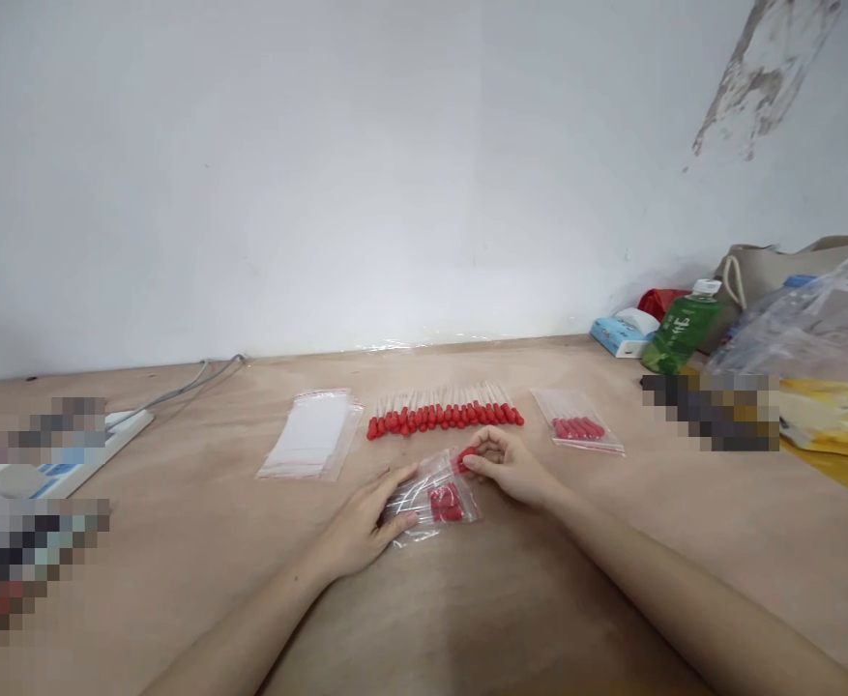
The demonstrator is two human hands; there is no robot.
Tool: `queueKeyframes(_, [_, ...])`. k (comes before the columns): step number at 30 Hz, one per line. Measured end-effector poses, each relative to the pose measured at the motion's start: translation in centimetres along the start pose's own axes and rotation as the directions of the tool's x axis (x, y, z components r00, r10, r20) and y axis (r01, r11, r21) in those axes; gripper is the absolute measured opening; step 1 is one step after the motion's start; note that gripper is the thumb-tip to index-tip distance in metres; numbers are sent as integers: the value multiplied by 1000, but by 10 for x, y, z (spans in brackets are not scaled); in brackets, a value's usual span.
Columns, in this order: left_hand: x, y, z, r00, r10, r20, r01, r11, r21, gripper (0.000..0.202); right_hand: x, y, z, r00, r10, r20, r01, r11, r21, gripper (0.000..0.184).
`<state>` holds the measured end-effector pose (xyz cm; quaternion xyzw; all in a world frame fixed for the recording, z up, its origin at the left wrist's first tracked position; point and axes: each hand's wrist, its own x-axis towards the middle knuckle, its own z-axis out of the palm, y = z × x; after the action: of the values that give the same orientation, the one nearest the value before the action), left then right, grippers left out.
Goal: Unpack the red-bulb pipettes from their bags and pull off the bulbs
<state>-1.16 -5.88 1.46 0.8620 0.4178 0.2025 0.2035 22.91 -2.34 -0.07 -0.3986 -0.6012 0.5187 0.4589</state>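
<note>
My left hand [372, 522] grips the left side of a clear zip bag [413, 495], thumb on the near side and fingers on the far side. Inside that bag lie several droppers with red bulbs [447, 501] and thin clear stems. With thumb and fingers, my right hand [507, 467] pinches a red-bulbed dropper [461, 459] at the bag's far right edge; its stem points left. How far it sits inside the bag is unclear. Beyond my hands, a long row of red-bulbed droppers [445, 416] lies side by side, stems toward the wall.
Flat clear bags [311, 435] are stacked left of the row. A filled bag [578, 422] of droppers lies to the right. Farther right stand a tissue pack [621, 334], a green bottle [683, 329] and plastic bags [815, 324]. A power strip [97, 454] with a cable is at left.
</note>
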Motion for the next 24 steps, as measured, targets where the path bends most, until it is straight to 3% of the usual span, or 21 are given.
queueKeyframes(4, [-1,0,-1,1000,-7,4,7,1000,2,49,3,-21,-40,992,128,-3,-128,991,45,34])
queueKeyframes(7, [-1,-2,0,1000,-2,7,3,1000,-2,48,5,-41,-78,981,64,-182,-65,998,-1,35])
queueKeyframes(9, [-1,-3,1,1000,-5,8,5,1000,2,48,7,-50,-98,947,-53,-317,32,997,-73,36])
queueKeyframes(11, [-1,-3,1,1000,-5,2,5,1000,8,49,11,-51,-108,876,-215,-432,145,971,-189,36])
queueKeyframes(13, [-1,-4,2,1000,2,-7,-2,1000,3,49,18,-45,-108,805,-378,-458,220,906,-361,29])
queueKeyframes(15, [0,-5,2,1000,15,-16,-15,1000,-6,49,27,-33,-102,773,-510,-377,250,791,-559,19])
queueKeyframes(18, [0,-6,3,999,26,-22,-26,1000,2,48,39,-15,-90,770,-613,-175,261,554,-791,12])
queueKeyframes(21, [0,-7,3,1000,23,-17,-23,1000,18,48,45,-1,-81,786,-619,-14,253,342,-905,18])
queueKeyframes(24, [0,-7,2,1000,26,-6,-26,999,22,47,44,7,-75,808,-580,101,270,212,-939,20])
